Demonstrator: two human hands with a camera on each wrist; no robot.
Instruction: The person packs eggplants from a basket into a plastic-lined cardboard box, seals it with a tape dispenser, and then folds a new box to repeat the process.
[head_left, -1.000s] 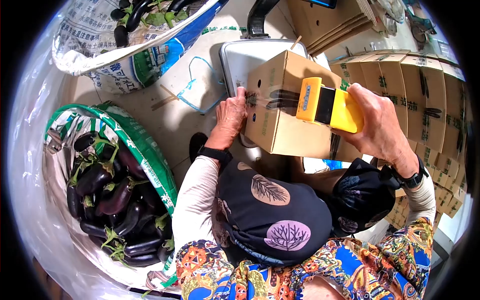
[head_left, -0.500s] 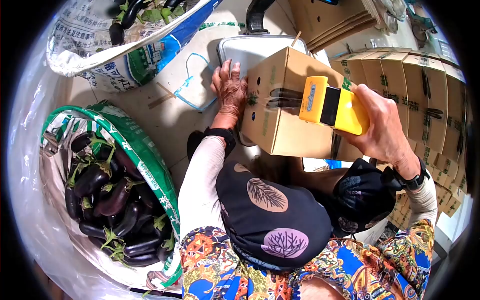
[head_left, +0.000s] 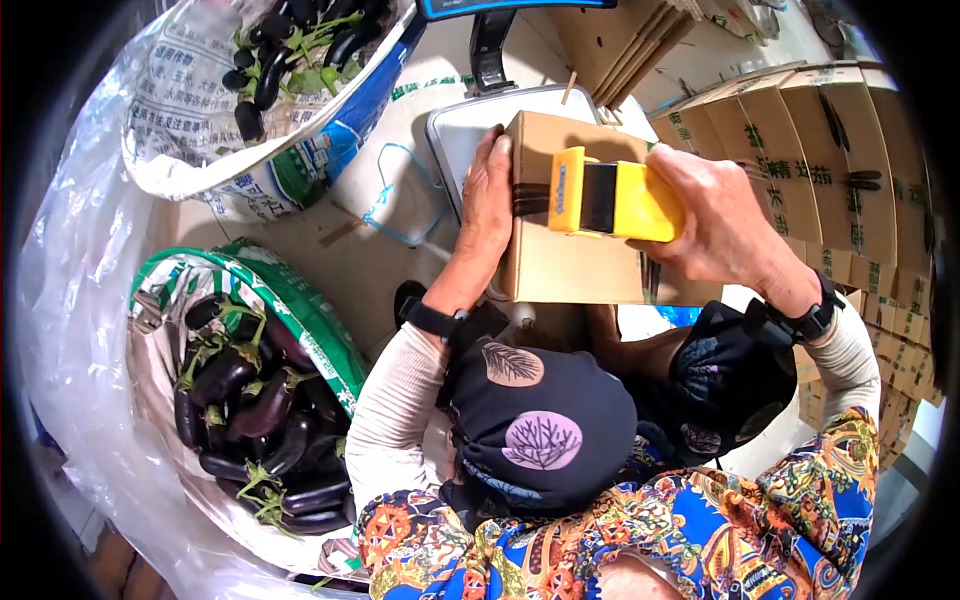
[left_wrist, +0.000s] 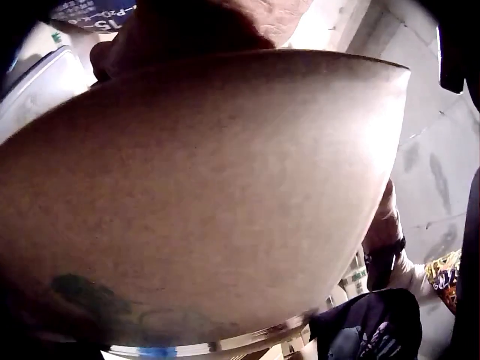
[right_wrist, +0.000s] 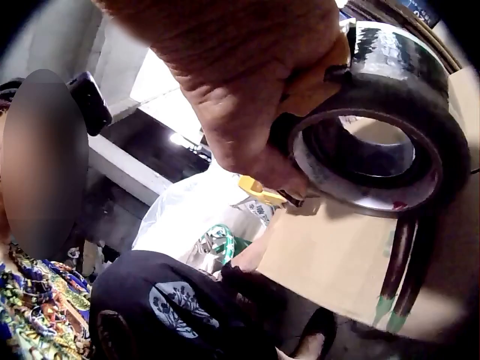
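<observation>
Near the centre of the head view, a box (head_left: 585,270) stands in front of a person's knees, its upper left part overlapping a scale (head_left: 448,125); whether it rests on the scale cannot be told. The right hand (head_left: 715,215), right of centre, grips a yellow dispenser (head_left: 640,195), fingers curled round its right end, and holds it at the box's upper face. The right wrist view shows its tape roll (right_wrist: 454,150) at upper right. The left hand (head_left: 488,195) lies along the box's left side, fingers fairly straight and close together, pinching nothing. At lower left, eggplants (head_left: 265,405) fill a green-edged sack (head_left: 300,310); another sack (head_left: 195,120) sits at upper left. Cartons (head_left: 815,165) are stacked at right.
</observation>
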